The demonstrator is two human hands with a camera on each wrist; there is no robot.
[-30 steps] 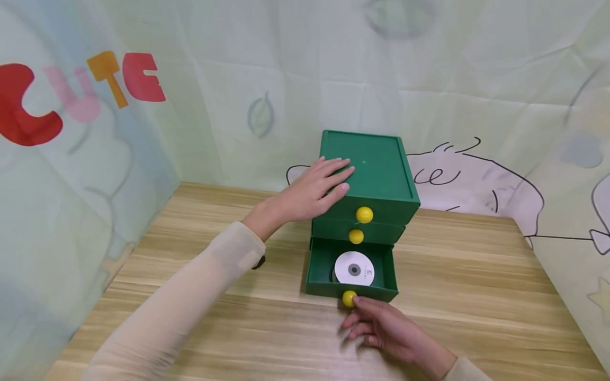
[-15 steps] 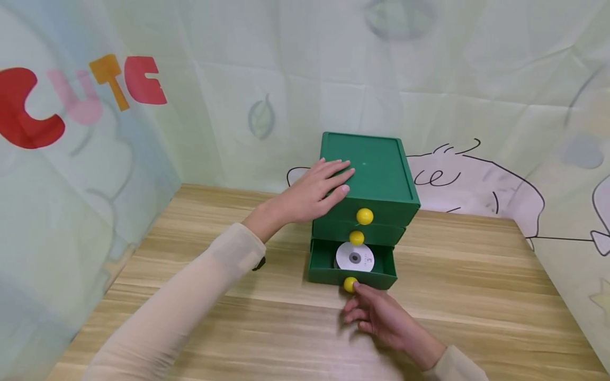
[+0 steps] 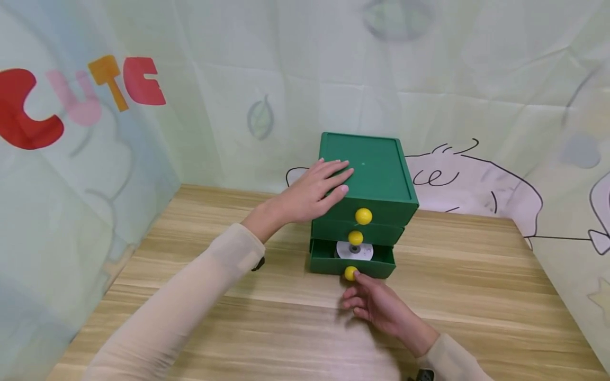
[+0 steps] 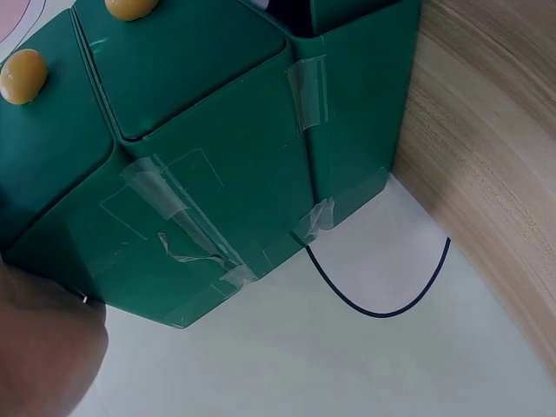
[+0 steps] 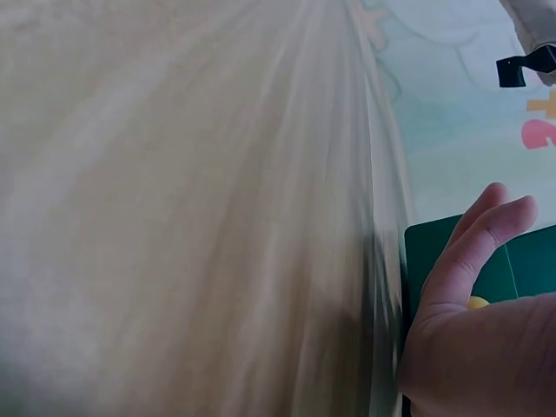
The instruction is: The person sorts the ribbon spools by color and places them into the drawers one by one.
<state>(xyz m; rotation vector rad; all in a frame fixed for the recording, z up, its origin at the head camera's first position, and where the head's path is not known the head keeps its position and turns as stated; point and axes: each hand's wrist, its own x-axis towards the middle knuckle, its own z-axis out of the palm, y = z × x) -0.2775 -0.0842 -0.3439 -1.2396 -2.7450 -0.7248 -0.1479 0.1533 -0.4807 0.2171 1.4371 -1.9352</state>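
A small green cabinet (image 3: 369, 164) has three drawers with round yellow knobs. My left hand (image 3: 305, 194) rests flat on its top at the left edge. The bottom drawer (image 3: 324, 265) is partly pulled out, with white discs (image 3: 350, 253) lying inside; the overhang hides part of them. My right hand (image 3: 381, 307) is in front of that drawer, its uppermost digit touching the bottom knob (image 3: 350, 273) from the right. Its other fingers spread loosely below. In the right wrist view, fingers (image 5: 465, 252) of this hand stretch out beside the cabinet. The two upper drawers look closed.
The wood-grain table (image 3: 248, 328) extends on both sides and in front of the cabinet. A printed cloth backdrop (image 3: 229, 116) stands behind and at the sides. Strips of clear tape (image 4: 165, 195) cross the cabinet's side in the left wrist view.
The bottom drawer has slid inward, covering more of the discs. My right hand has moved forward with its knob. My left hand has stayed on the cabinet top.
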